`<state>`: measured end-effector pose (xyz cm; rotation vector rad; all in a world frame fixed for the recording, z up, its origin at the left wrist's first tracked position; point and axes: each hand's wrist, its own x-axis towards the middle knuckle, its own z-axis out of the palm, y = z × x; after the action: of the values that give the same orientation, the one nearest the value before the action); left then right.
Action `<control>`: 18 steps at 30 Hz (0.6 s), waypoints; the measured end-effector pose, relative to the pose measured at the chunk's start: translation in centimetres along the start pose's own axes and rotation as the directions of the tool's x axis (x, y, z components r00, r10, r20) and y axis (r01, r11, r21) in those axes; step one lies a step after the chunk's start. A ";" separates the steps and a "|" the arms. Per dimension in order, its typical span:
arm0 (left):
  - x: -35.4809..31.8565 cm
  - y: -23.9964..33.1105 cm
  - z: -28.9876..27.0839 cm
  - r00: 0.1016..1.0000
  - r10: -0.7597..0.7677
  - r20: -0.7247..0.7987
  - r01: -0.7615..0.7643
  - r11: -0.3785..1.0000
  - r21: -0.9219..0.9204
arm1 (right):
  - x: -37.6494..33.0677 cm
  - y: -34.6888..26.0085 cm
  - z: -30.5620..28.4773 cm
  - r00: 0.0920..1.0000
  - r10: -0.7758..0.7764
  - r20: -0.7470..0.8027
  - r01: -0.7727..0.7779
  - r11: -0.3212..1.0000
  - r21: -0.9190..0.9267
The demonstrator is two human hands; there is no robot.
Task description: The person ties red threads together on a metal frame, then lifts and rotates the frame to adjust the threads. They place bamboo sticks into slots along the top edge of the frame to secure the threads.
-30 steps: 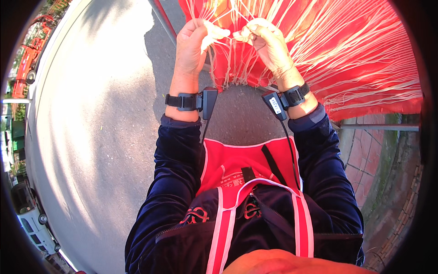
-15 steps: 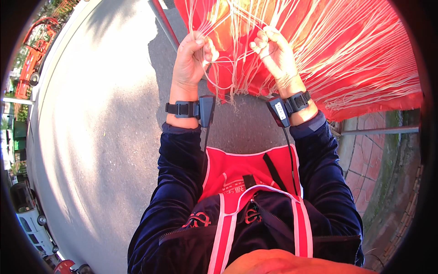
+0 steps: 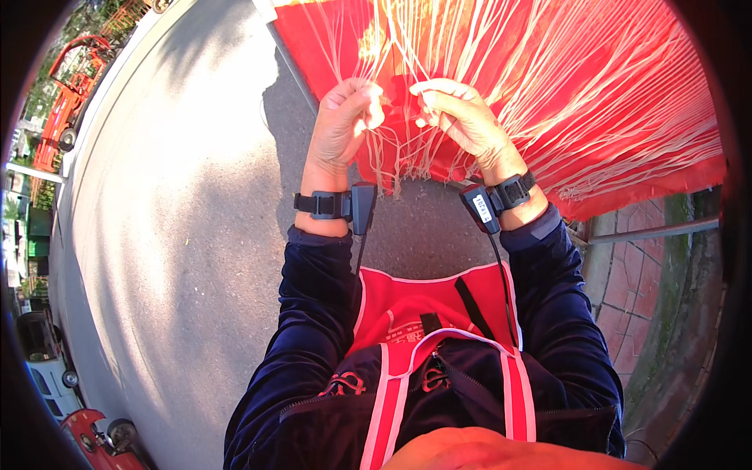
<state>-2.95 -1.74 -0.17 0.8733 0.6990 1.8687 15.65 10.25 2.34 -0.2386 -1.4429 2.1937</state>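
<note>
Many thin whitish strings (image 3: pixel 517 70) run over a red cloth (image 3: pixel 627 149) at the top of the view, with knotted, frayed ends along its near edge. My left hand (image 3: pixel 342 117) pinches a few strings between thumb and fingers, at the left of the bundle. Level with it, a short gap to the right, my right hand (image 3: pixel 462 117) is closed with thumb and forefinger pressed on strings as well. Loose string ends (image 3: pixel 399 160) dangle below and between the hands. Which single strands each hand grips is too fine to tell.
A metal bar (image 3: pixel 654 233) shows under the cloth's right side, beside red paving (image 3: pixel 633 290). Grey road (image 3: pixel 172 258) spreads on the left, with red vehicles and a light-coloured van (image 3: pixel 55 384) along its far edge. A red apron (image 3: pixel 423 301) hangs before me.
Both hands have come nearer to me and closer together. The string loop that was stretched between them no longer shows spread out. Each hand still pinches strings.
</note>
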 end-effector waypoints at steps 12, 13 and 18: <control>-0.3 0.8 0.6 1.000 0.016 0.008 -0.015 0.995 -0.094 | -0.5 -0.7 0.1 0.993 0.030 0.114 -0.034 0.999 0.031; -0.4 0.6 0.7 1.000 0.014 0.019 -0.012 0.995 -0.102 | -0.4 -0.5 0.4 0.997 0.003 0.072 -0.003 1.000 -0.010; -0.6 0.2 1.2 0.997 -0.007 0.076 0.014 0.995 -0.098 | 0.2 0.0 1.5 0.998 -0.058 -0.022 0.054 0.985 -0.162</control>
<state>-1.90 -2.20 0.56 0.8703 0.5591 1.8347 14.87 9.20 3.03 -0.2782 -1.5955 2.0237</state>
